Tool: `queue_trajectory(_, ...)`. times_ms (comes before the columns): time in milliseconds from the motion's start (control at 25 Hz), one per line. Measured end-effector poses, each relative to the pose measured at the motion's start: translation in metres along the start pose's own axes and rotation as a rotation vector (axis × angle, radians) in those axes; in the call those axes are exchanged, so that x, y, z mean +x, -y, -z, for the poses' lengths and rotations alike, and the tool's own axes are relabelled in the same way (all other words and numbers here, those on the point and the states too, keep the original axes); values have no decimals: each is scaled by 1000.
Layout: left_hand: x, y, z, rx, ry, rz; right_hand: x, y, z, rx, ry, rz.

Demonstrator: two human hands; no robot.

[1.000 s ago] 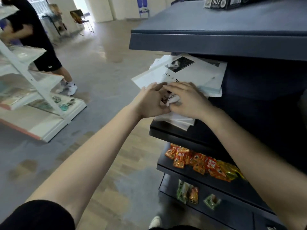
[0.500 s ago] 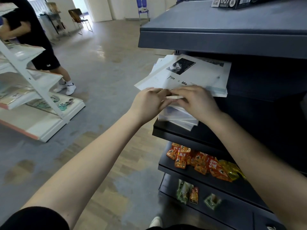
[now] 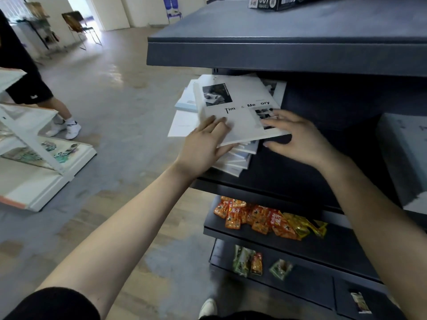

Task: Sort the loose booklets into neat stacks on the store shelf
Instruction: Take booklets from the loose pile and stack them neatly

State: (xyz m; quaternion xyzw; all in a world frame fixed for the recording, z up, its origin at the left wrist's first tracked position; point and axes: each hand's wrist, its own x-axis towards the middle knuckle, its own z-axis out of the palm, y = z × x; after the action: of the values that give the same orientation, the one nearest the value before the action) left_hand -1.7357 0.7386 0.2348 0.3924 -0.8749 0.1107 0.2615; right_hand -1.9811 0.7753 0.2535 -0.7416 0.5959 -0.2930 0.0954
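Left hand (image 3: 203, 144): fingers (image 3: 216, 122) straight on top of a white paper booklet with black-and-white photos on its cover (image 3: 240, 116), thumb tucked under the near edge, pinching it at the near left corner. Right hand (image 3: 298, 137): fingers spread wide and flat on the same cover by the near right corner, thumb apart, just off the near edge, gripping nothing. Underneath, touching, an uneven stack of white and pale blue booklets (image 3: 238, 158), at the left end of a dark grey metal shelf board (image 3: 277, 172), close to its front edge, several hanging out past that left end. On the next board down, near its front edge, a heap of orange and yellow snack packets (image 3: 256, 219); lower still, a few green packets (image 3: 242, 259). On the top board, at the far edge, a black printed box (image 3: 275, 2). Well apart to the left, a white slanted display rack (image 3: 34, 162) on the floor, and another person in black shorts (image 3: 30, 91) just beside it.
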Motion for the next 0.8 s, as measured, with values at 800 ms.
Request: queue_trajectory(800, 25, -90, -36, -164, -223, -373, -77, -60, 45, -72, -254, 170)
